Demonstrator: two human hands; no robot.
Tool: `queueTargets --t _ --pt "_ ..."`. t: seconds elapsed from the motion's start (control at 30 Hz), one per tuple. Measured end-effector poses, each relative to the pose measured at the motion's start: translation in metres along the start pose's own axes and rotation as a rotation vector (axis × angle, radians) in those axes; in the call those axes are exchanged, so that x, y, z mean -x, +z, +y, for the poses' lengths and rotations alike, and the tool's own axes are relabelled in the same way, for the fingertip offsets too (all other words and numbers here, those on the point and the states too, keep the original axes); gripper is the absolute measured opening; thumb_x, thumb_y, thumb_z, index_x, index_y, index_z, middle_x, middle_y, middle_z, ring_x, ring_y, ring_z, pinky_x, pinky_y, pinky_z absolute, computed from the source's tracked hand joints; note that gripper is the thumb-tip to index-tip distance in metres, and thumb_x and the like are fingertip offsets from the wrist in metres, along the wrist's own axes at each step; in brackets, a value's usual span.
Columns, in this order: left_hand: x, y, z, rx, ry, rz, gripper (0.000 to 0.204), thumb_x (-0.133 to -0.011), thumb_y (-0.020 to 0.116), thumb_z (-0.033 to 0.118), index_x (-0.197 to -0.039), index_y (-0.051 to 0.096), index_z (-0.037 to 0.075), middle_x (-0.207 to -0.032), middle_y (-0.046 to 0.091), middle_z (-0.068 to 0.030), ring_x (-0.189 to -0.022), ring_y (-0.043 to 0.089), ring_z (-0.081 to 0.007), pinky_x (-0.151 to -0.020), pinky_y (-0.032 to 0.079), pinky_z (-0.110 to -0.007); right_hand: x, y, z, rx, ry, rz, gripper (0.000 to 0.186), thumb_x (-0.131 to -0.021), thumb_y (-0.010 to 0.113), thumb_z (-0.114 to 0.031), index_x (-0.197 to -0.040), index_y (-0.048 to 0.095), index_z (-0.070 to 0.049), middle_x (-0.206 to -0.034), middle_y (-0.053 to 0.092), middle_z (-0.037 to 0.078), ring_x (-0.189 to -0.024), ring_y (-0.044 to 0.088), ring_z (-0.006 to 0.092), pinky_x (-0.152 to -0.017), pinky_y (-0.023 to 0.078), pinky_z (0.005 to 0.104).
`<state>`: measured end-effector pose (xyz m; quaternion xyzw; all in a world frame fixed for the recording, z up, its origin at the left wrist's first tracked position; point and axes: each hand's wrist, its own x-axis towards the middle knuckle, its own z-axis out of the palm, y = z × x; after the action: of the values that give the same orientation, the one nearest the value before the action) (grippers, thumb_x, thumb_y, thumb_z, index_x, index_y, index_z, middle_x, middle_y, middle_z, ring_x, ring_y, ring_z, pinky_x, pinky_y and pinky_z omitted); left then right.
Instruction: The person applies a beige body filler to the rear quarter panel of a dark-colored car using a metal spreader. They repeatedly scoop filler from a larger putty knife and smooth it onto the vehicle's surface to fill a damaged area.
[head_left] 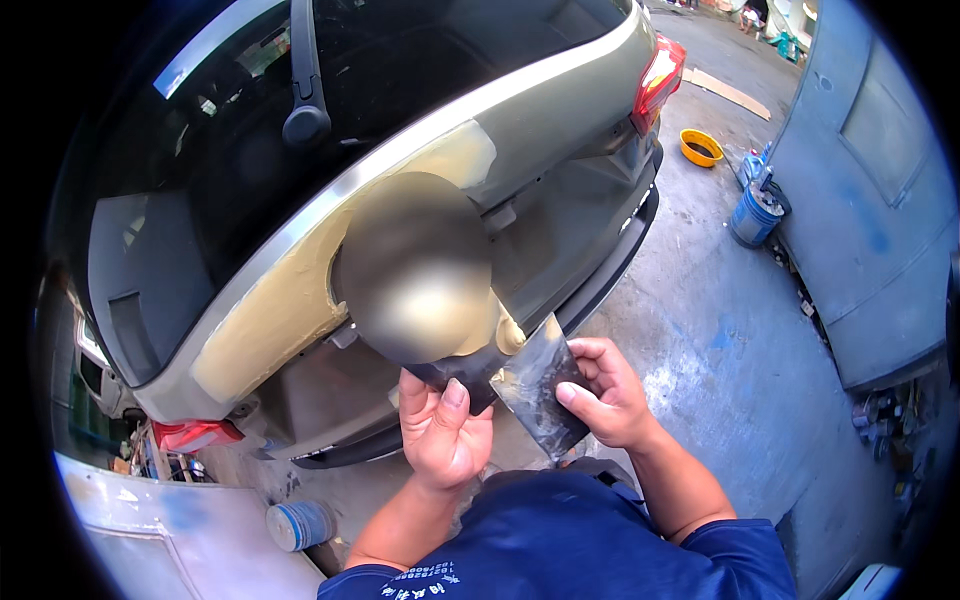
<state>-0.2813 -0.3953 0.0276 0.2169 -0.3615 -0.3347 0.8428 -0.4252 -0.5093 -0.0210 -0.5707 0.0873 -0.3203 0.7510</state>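
Observation:
My left hand (447,440) grips a dark flat putty board (462,376) from below, thumb on its near edge. Soft cream putty (509,334) is heaped at the board's right side. In my right hand (608,395), a dark, smeared flat putty spreader (545,405) is pinched between thumb and fingers. Its left corner carries a dab of putty and meets the board's edge. Beyond my hands stands the rear of a car, its tailgate (575,105) coated with a broad band of cream filler (265,325). A round blur hides the middle of that band and part of the board.
The car's bumper (590,295) juts out close ahead of my hands. On the floor at right are a yellow basin (701,148) and a blue bucket (755,216). Another bucket (299,525) stands lower left. Grey-blue panels (880,210) flank the right side.

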Motion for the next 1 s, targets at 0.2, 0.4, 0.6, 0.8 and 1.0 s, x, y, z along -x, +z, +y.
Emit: queueTargets --t 0.2,0.4,0.6,0.8,1.0 --pt "0.002 -0.004 0.011 -0.729 -0.157 -0.209 0.046 -0.091 0.046 -0.008 -0.137 0.046 0.000 -0.131 0.053 -0.0179 -0.120 0.053 -0.0267 -0.103 0.040 -0.037 -0.031 -0.008 -0.028 -0.058 -0.057 -0.075 0.042 -0.089 0.058 0.000 -0.126 0.039 0.003 -0.115 0.059 0.013 -0.104 0.058 0.0149 -0.092 0.045 0.0299" --pt "-0.014 -0.015 0.035 -1.339 -0.101 -0.402 0.045 -0.086 0.053 -0.011 -0.129 0.053 -0.001 -0.115 0.063 -0.0152 -0.104 0.061 -0.0223 -0.092 0.046 -0.032 -0.049 -0.024 -0.066 -0.008 -0.253 -0.152 0.042 -0.088 0.060 0.001 -0.128 0.046 0.003 -0.119 0.059 0.012 -0.108 0.057 0.0145 -0.094 0.046 0.0307" --pt "-0.009 -0.053 0.041 -0.309 -0.395 -0.066 0.040 -0.092 0.057 0.002 -0.130 0.048 -0.004 -0.119 0.062 -0.0132 -0.108 0.060 -0.0176 -0.097 0.045 -0.032 -0.072 0.000 -0.092 0.430 -0.511 -0.601 0.042 -0.071 0.061 0.011 -0.110 0.066 -0.005 -0.121 0.058 0.019 -0.126 0.049 0.0382 -0.100 0.043 0.0433" --pt "-0.005 -0.070 0.050 -0.238 -0.397 -0.096 0.040 -0.092 0.057 0.001 -0.131 0.048 -0.003 -0.121 0.061 -0.0136 -0.111 0.058 -0.0177 -0.098 0.044 -0.033 -0.081 0.011 -0.085 0.698 -0.351 -0.547 0.048 -0.067 0.062 0.009 -0.111 0.068 -0.007 -0.122 0.057 0.015 -0.115 0.057 0.0304 -0.093 0.048 0.0374" --pt "-0.006 -0.051 0.050 -0.195 -0.235 0.081 0.040 -0.094 0.052 -0.002 -0.133 0.044 -0.004 -0.122 0.061 -0.0151 -0.112 0.059 -0.0189 -0.100 0.045 -0.035 -0.083 0.001 -0.063 1.116 -0.366 -0.198 0.040 -0.071 0.071 -0.004 -0.111 0.068 -0.009 -0.120 0.058 0.014 -0.110 0.057 0.0299 -0.091 0.049 0.0382"
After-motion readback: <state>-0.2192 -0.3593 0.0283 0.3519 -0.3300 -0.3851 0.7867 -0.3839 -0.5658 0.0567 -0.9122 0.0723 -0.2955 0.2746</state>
